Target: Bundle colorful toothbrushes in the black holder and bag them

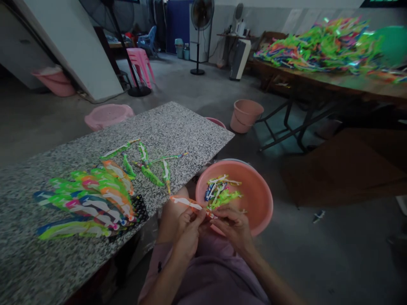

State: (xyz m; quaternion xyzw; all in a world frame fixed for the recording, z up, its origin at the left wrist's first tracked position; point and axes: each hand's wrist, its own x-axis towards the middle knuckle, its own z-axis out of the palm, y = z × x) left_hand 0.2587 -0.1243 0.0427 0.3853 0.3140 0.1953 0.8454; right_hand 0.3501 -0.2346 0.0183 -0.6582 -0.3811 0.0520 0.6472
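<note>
Between my two hands is a long, thin orange-and-white plastic piece [186,201], its far end reaching toward the table edge. My left hand [190,228] pinches it near its lower end. At that same end, the fingers of my right hand [234,225] are closed on its tip; the exact grip is partly hidden. Just beyond my hands an orange basin [259,203] holds several similar white, blue and lime pieces [222,192]. On the speckled table [178,123] to the left lie loose green-and-white pieces [148,173] and a fanned pile of colourful ones [92,197].
A dark perforated tray [140,207] lies partly under the pile. Behind are a pink stool [110,115], an orange bucket [246,115] and standing fans [202,17]. A wooden table [318,76] at right carries a big colourful heap [327,46]. A brown box [349,165] stands right.
</note>
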